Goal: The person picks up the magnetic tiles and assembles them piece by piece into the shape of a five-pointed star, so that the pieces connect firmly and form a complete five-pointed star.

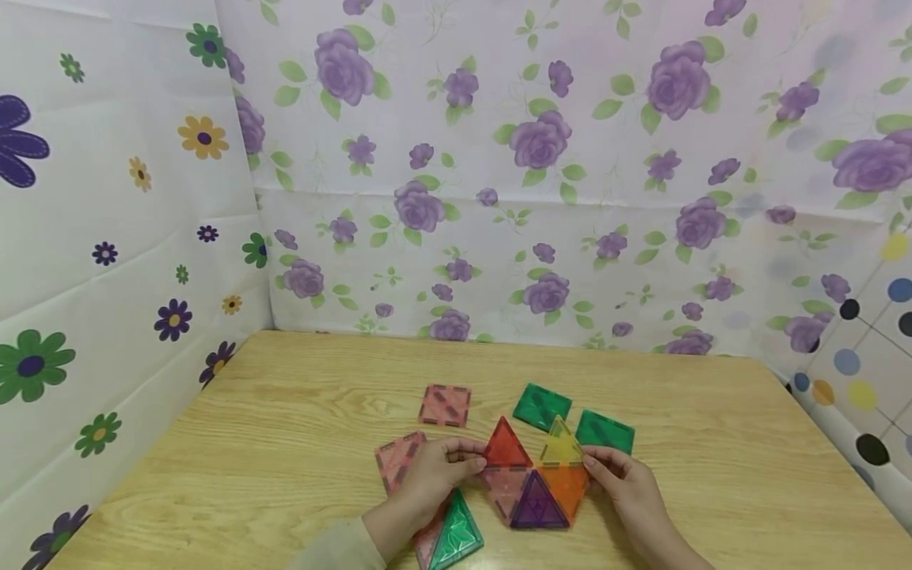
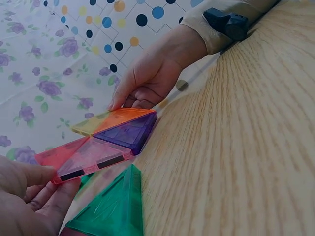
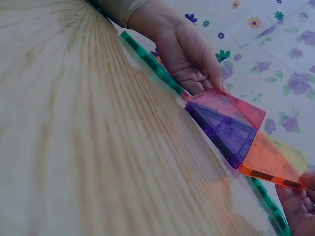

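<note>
Five joined translucent magnetic triangle tiles form one flat piece between the hands. Red point(image 1: 504, 445) and yellow point(image 1: 561, 446) triangles point up at the far side. Below them lie a pink triangle point(image 2: 96, 156), a purple triangle point(image 1: 539, 505) and an orange triangle point(image 3: 270, 160). The left hand point(image 1: 436, 473) pinches the left corner, where red and pink meet. At the opposite corner, by yellow and orange, the right hand point(image 1: 630, 495) pinches with thumb and fingers. Both wrist views show the piece held slightly above the wooden table point(image 1: 313, 451).
A pink square tile point(image 1: 445, 405) and two green tiles point(image 1: 543, 405) lie beyond the hands. Under the left forearm are more pink tiles point(image 1: 399, 457) and a green triangle tile point(image 2: 115, 206). Flowered cloth point(image 1: 456, 158) hangs behind the table.
</note>
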{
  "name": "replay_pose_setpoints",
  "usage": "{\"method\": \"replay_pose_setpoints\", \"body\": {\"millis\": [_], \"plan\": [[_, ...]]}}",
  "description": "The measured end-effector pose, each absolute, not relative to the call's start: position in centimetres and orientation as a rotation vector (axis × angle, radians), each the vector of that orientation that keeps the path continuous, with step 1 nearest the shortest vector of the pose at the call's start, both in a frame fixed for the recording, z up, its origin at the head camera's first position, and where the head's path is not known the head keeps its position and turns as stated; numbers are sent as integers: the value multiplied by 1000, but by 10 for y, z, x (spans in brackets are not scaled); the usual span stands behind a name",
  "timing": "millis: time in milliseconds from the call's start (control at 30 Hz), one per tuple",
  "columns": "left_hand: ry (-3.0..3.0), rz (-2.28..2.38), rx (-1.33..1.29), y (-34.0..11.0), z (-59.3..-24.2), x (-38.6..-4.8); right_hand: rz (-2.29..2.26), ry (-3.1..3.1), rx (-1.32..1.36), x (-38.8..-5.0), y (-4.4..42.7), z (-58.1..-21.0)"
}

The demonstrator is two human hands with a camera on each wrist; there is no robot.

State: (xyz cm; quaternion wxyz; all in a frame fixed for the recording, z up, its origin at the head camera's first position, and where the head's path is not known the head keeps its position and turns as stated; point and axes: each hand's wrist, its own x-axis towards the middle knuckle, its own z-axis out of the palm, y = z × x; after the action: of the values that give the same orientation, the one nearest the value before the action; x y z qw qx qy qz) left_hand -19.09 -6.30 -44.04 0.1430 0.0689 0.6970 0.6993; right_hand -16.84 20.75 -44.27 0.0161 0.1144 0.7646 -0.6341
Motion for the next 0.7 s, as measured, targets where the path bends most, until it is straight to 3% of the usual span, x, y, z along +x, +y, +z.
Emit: {"method": "replay_pose_setpoints", "body": {"millis": [700], "plan": [[1951,2028,236,-62,-437,-191,-1990,2307,356,-168,207,-441]]}}
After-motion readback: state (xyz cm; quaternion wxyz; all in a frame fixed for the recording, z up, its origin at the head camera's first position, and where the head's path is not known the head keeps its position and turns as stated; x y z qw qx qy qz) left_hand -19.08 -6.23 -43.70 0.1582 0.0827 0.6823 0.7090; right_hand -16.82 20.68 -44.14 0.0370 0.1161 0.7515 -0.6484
